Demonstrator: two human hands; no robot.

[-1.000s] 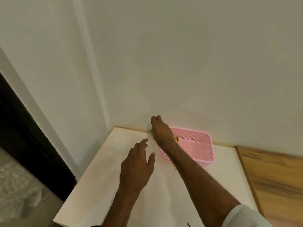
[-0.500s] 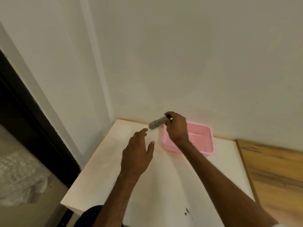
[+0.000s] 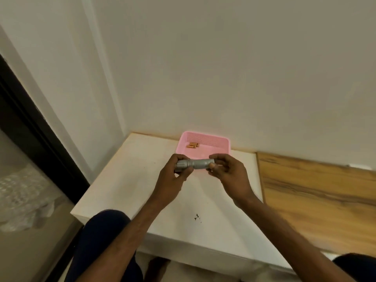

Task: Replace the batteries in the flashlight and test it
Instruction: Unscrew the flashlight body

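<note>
The grey flashlight (image 3: pixel 194 163) was held level in the air above the white table (image 3: pixel 122 180), just in front of the pink basket (image 3: pixel 205 137). The left hand (image 3: pixel 173 180) was curled round its wider head end. The right hand (image 3: pixel 227 174) pinched the tail end between thumb and fingers, a hold judged suited to unscrewing one end. Copper-coloured batteries (image 3: pixel 192 145) lay in the basket, near at hand, presumably the replacements.

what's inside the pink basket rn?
A few copper-coloured batteries lie together at the back left of the basket; its visible mesh floor shows nothing else. The flashlight, left hand and right hand cover its near edge, so that strip cannot be checked.
</note>
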